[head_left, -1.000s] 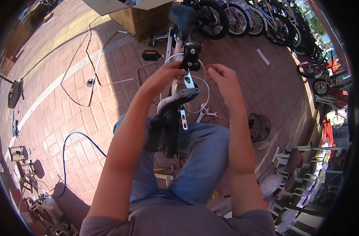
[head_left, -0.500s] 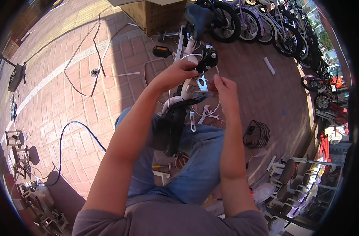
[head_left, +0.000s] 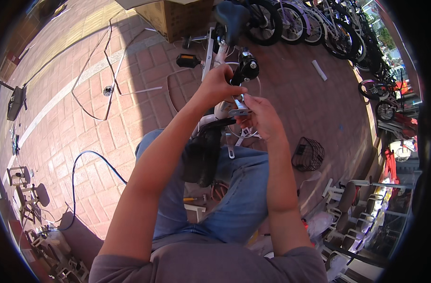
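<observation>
A small bicycle with a pale pink frame (head_left: 220, 56) stands in front of me, with its front tyre (head_left: 206, 158) between my knees. My left hand (head_left: 220, 87) is closed at the base of the black handlebar stem (head_left: 247, 66), thumb stretched toward my right hand. A shiny bent metal bracket (head_left: 240, 112) sits just below the stem. My right hand (head_left: 264, 118) pinches this bracket from the right, thumb on top; its other fingers are partly hidden underneath. A flat slotted metal strip (head_left: 231, 147) hangs beside the tyre. Its upper end is covered.
A wrench (head_left: 246, 137) lies beyond my right knee, and a black wire basket (head_left: 308, 154) is to the right. Ahead are a cardboard box (head_left: 177, 21) and a row of parked bicycles (head_left: 291, 21). A blue hose (head_left: 74, 184) crosses the paving at left.
My right hand has moved left and onto the bracket, its thumb now over it. My left hand has shifted slightly, its thumb reaching farther across. The whole view has turned a little.
</observation>
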Tool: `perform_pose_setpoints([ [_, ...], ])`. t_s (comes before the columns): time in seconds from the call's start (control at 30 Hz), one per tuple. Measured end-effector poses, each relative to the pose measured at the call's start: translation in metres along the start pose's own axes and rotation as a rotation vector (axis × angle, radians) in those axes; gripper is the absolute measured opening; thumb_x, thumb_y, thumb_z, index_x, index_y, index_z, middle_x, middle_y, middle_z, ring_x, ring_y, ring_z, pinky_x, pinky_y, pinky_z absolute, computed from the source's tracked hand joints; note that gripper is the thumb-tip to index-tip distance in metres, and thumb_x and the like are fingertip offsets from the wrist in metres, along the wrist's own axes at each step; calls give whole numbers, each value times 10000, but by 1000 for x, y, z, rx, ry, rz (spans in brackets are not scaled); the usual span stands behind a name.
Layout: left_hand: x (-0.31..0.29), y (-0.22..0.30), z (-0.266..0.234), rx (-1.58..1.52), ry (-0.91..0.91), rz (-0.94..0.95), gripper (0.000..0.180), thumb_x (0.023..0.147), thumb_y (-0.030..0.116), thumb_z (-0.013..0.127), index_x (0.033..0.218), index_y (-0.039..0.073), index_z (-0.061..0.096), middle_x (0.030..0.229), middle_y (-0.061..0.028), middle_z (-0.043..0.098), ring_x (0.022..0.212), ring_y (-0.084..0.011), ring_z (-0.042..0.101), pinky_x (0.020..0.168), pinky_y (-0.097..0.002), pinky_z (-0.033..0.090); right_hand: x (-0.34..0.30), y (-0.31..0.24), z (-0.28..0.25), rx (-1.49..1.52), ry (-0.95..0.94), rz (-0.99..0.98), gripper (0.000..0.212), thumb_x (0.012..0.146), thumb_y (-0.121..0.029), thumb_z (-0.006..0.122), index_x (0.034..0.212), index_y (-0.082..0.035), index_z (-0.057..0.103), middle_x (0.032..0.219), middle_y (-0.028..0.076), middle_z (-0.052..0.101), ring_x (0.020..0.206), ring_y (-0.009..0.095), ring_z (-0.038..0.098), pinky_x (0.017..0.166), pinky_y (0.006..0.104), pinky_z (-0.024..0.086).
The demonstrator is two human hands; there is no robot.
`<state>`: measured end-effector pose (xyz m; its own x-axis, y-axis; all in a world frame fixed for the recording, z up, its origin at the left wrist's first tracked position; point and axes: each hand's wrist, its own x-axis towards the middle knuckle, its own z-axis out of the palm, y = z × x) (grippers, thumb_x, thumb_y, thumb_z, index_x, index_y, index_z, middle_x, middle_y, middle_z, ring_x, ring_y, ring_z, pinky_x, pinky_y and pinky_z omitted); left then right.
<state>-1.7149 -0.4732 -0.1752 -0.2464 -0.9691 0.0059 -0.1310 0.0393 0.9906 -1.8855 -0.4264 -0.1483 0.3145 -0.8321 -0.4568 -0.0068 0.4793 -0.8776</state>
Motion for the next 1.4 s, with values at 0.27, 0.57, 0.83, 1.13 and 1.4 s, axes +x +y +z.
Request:
perform_pose_setpoints([
  [0.27, 1, -3, -21, -208, -283, -42, 332, 775, 93, 674, 1063, -31, 566, 927, -29, 604, 906, -112, 539, 823, -247, 416, -5, 2, 1, 78, -112, -10, 319, 927, -291, 472, 987, -2, 592, 738, 85, 624, 600, 141, 596, 520, 261, 495],
  [0.57, 2, -6, -20, -297, -229, -52, 308, 703, 146, 740, 912, -40, 612, 792, -48, 599, 764, -114, 548, 680, -246, 430, -5, 4, 2, 154, -132, -11, 297, 940, -244, 454, 1005, 18, 579, 740, 88, 629, 606, 148, 601, 539, 276, 499],
  [0.83, -2, 3, -15, -198, -158, -19, 362, 707, 150, 748, 977, -39, 599, 878, -55, 612, 834, -115, 560, 748, -260, 439, -3, 6, 4, 201, -172, -37, 301, 947, -249, 443, 1021, 19, 560, 797, 109, 642, 639, 164, 623, 565, 282, 520],
  [1.13, -2, 6, -14, -208, -134, -23, 333, 735, 123, 718, 996, -42, 593, 890, -60, 612, 848, -128, 568, 769, -255, 443, -2, 7, 2, 206, -190, -24, 271, 945, -226, 447, 1061, 1, 538, 827, 121, 645, 669, 183, 636, 579, 293, 536],
  [1.4, -4, 17, -20, -173, -157, -114, 294, 836, 115, 601, 1080, -46, 580, 1005, -64, 611, 962, -115, 539, 882, -261, 404, -5, 7, 10, 305, -159, -64, 251, 932, -205, 467, 1075, -13, 543, 867, 112, 634, 714, 191, 638, 618, 288, 534],
])
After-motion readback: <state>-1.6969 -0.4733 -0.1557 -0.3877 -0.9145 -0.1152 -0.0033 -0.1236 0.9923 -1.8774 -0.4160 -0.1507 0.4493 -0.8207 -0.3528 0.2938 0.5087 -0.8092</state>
